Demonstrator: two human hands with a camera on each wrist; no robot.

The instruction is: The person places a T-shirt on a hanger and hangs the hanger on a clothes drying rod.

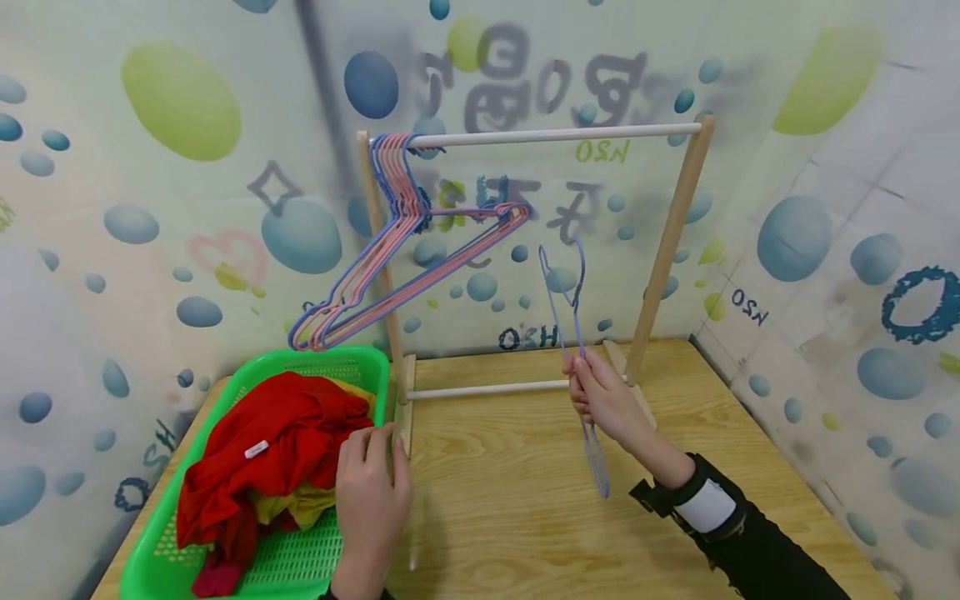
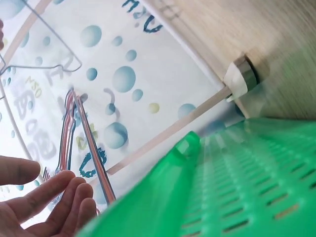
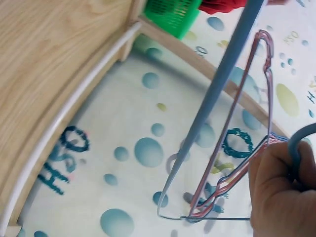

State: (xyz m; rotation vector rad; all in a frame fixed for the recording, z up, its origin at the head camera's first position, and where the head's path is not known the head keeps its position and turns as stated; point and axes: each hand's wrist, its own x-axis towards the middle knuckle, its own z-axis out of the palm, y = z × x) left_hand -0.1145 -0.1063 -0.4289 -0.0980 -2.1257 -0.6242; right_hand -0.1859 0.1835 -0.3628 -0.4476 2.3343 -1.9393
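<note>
My right hand [image 1: 603,396] grips a blue-purple wire hanger [image 1: 577,321] by its frame, in front of the rack's right half. The hanger is turned nearly edge-on, its hook end up. In the right wrist view, one side of this hanger [image 3: 207,103] crosses close to the camera. My left hand [image 1: 372,492] is at the right side of a green basket [image 1: 367,360], fingers loosely bent and holding nothing. Inside the basket lies a crumpled red garment [image 1: 300,433] with a white tag, over some yellow cloth [image 1: 303,505].
A rack with wooden posts [image 1: 675,233] and a white top rail [image 1: 570,133] stands at the back of the wooden table [image 1: 495,500]. Several pink and blue hangers [image 1: 405,200] hang bunched at the rail's left end. A white lower bar [image 1: 487,389] joins the posts near the tabletop.
</note>
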